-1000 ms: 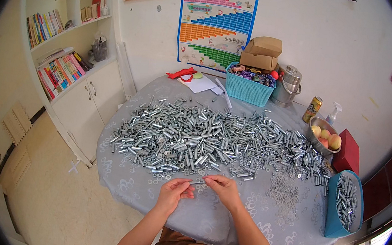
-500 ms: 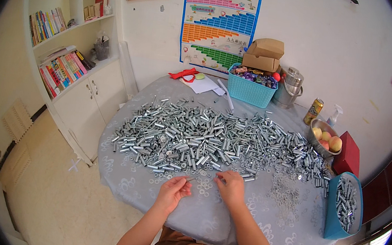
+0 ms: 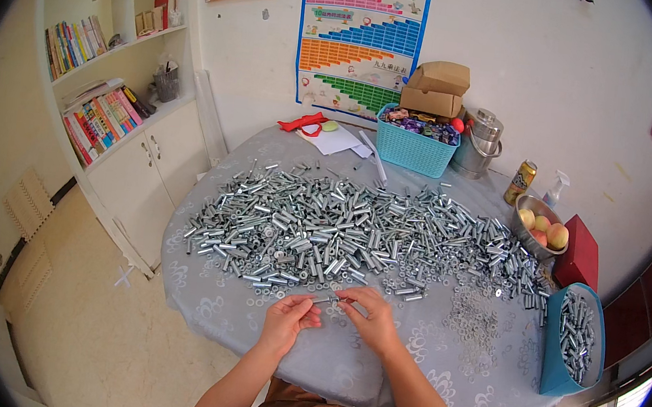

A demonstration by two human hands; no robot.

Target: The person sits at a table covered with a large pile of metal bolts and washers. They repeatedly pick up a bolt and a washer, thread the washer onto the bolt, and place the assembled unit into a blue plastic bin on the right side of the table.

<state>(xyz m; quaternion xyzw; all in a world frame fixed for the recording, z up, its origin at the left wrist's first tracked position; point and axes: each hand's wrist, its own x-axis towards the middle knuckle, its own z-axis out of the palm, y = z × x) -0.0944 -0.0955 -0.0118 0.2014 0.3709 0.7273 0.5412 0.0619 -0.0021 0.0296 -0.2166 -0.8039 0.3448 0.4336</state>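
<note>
In front of the pile, my left hand pinches a thin metal bolt that points to the right. My right hand has its thumb and fingertips closed at the bolt's free end. Whatever small part sits between those fingertips is too small to make out. Just beyond both hands spreads a large heap of silvery metal sleeves and bolts. Loose washers lie along the heap's near edge, and a patch of small washers lies to the right of my right hand.
At the right edge stands a blue bin of metal sleeves, near a red box and a steel bowl of fruit. Along the back are a can, a steel pot, a turquoise basket and papers.
My right hand has moved left from the loose washers to the end of the bolt. My left hand stays nearly in place, still holding the bolt.
</note>
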